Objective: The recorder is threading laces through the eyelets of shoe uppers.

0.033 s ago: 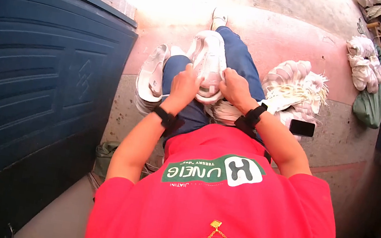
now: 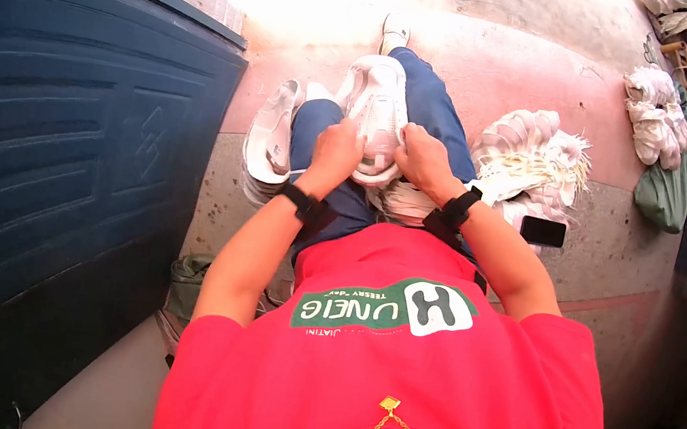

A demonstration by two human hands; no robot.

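A white sneaker upper (image 2: 377, 117) lies over my lap, between my legs. My left hand (image 2: 338, 151) is closed at its left edge, with the fingers curled in. On the opposite edge my right hand (image 2: 424, 157) pinches the white material between thumb and fingers. Just what each fingertip grips is partly hidden by the hands. Beneath the near end of the upper, more white layered pieces (image 2: 408, 202) show between my thighs. Beside my left leg stands a stack of white curved shoe parts (image 2: 269, 135).
To my right is a heap of white shoe uppers (image 2: 524, 153) with loose threads, and a dark phone (image 2: 543, 232) lies by it. A blue panelled door (image 2: 90, 112) closes off the left. Farther right are a white bundle (image 2: 656, 116) and a green bag (image 2: 668, 194).
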